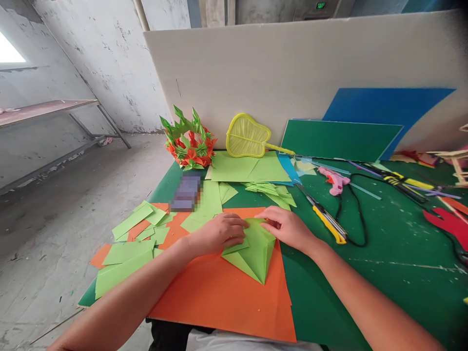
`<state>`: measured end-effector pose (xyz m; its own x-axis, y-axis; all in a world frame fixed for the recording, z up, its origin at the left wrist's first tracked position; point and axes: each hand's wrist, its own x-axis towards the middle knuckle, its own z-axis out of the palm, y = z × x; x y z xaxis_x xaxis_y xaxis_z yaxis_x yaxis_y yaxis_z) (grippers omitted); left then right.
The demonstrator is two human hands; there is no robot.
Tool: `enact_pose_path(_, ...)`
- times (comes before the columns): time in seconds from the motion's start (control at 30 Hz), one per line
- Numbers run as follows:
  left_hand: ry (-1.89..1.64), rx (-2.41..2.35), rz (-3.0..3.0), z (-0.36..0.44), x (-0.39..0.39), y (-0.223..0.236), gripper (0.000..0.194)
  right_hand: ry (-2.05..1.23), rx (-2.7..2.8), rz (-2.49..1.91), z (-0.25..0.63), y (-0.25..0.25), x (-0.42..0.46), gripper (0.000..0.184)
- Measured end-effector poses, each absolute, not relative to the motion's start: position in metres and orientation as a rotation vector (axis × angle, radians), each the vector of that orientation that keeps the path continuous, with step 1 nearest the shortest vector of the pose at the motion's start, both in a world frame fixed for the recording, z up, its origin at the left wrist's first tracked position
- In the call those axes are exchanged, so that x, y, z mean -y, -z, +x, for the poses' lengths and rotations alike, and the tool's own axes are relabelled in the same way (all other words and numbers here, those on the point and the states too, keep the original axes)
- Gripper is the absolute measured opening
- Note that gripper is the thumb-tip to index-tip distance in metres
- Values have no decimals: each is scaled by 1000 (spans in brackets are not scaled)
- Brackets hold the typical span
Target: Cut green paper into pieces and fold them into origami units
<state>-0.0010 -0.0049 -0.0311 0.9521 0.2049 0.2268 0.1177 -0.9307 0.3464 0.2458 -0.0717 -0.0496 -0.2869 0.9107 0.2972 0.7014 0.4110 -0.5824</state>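
Note:
A light green sheet of paper, partly folded into a pointed shape (256, 251), lies on a large orange sheet (219, 292) on the green table (383, 253). My left hand (219, 234) presses down on the fold's left flap with curled fingers. My right hand (287, 226) pinches the paper's upper right edge with its fingertips. Both hands touch the same folded piece.
Loose green and orange paper pieces (131, 239) lie at the left edge. Behind are a green and orange origami crown (190, 141), a yellow fan (246, 136), folded green units (270, 190), a yellow utility knife (327, 219), a pink glue gun (334, 180) with black cord, and green and blue boards (340, 139).

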Motion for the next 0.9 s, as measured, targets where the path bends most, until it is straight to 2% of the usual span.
enact_pose_path(0.3,-373,-230,2758,0,4,32,21,-250,2163,-1197,251,55,68,27)
enact_pose_path(0.67,-339,-260,2764,0,4,32,17,-265,2330,-1146,256,51,66,29)
enact_pose_path(0.9,-231,-468,2770,-2,9,31,16,-284,2399,-1184,255,43,68,30)
